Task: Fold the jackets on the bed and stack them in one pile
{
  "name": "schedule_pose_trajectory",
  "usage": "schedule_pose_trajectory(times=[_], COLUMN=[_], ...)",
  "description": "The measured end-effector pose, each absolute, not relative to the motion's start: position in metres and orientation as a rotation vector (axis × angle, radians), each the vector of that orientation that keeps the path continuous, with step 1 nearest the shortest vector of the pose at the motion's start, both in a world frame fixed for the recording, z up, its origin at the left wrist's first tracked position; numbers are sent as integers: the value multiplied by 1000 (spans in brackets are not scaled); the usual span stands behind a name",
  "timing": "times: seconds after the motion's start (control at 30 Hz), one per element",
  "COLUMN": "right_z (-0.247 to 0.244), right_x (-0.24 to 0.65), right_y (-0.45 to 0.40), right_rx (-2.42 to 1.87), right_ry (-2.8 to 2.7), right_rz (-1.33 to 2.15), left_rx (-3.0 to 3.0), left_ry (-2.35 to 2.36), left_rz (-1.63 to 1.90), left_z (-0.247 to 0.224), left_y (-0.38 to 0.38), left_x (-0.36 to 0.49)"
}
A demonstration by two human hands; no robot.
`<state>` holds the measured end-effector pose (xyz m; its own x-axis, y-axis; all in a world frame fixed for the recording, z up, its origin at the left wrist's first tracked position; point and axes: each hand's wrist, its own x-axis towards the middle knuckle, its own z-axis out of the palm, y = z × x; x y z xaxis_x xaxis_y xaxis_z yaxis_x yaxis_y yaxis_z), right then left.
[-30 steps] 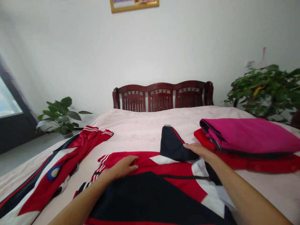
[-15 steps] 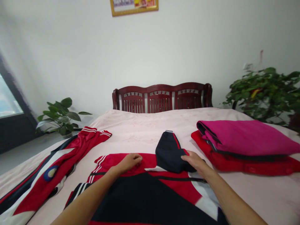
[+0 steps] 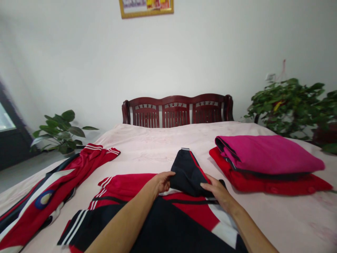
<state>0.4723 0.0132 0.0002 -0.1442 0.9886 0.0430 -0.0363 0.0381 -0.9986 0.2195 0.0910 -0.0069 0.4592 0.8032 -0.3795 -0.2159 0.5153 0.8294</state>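
A dark navy, red and white garment point(image 3: 168, 225) lies spread on the bed in front of me. Its navy sleeve point(image 3: 187, 172), with a red stripe and white-lined cuff, points toward the headboard. My left hand point(image 3: 163, 182) is closed on the left edge of that sleeve. On the sleeve's right edge, by the red stripe, my right hand point(image 3: 213, 186) pinches the cloth between thumb and fingers. Red cloth point(image 3: 129, 184) with white-striped edges lies left of my left hand, partly behind my forearm.
Another red, white and navy garment point(image 3: 55, 193) lies lengthwise at the left. Folded magenta cloth point(image 3: 271, 154) rests on folded red cloth point(image 3: 284, 184) at the right. Beyond the pink bedspread point(image 3: 152, 140) stands a wooden headboard point(image 3: 176, 110), with plants on both sides.
My left hand has moved right, from above the red cloth to the navy sleeve, and has taken hold of it. My right hand keeps its pinch. The view has shifted slightly.
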Motion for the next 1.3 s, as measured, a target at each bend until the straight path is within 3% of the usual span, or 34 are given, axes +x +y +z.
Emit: schedule_pose_trajectory(times=[0.33, 0.53, 0.67, 0.73, 0.87, 0.97, 1.13, 1.3], right_z=[0, 4, 8, 9, 9, 6, -1, -8], right_x=[478, 476, 475, 475, 474, 475, 478, 478], right_y=[9, 2, 3, 5, 7, 8, 9, 15], right_rx=[-1093, -1146, -1134, -1127, -1139, -1147, -1150, -1145], right_ry=[-1300, -1357, -1402, -1426, -1518, -1586, -1571, -1592], right_rz=[1329, 1227, 1263, 1279, 1252, 1242, 1235, 1197], left_rx=[599, 538, 584, 594, 448, 342, 311, 473], left_ry=[647, 667, 459, 365, 517, 760, 850, 539], left_rz=[579, 770, 1021, 988, 723, 713, 937, 1566], left_z=[-3, 2, 24, 27, 14, 2, 22, 58], left_y=[61, 73, 39, 16, -2, 16, 37, 9], left_x=[216, 234, 212, 201, 198, 210, 216, 160])
